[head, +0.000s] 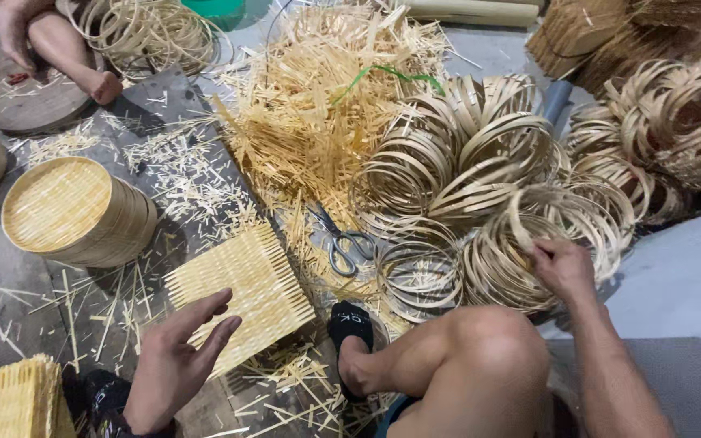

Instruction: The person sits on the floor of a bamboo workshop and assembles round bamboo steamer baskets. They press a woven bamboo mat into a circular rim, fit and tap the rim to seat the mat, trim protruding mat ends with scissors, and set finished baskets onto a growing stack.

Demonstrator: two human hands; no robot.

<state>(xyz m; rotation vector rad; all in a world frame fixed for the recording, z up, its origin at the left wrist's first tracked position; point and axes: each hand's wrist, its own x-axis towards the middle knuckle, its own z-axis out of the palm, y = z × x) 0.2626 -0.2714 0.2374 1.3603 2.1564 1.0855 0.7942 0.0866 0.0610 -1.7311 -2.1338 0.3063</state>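
My left hand (174, 361) hovers open, fingers spread, just over the near edge of a flat woven bamboo mat (241, 288) lying on the floor. My right hand (561, 268) reaches into a bundle of thin bamboo hoops (521, 243) and its fingers curl around one or more hoops there. My bent knee (480, 341) and my foot in a black sandal (350, 324) sit between the two hands.
Scissors (342, 243) lie beside a heap of cut bamboo strips (318, 122). A stack of round woven trays (75, 212) stands at left, woven mats (10, 401) at bottom left. More hoop bundles (675, 130) lie at right. Another person's foot (66, 53) rests on a round board.
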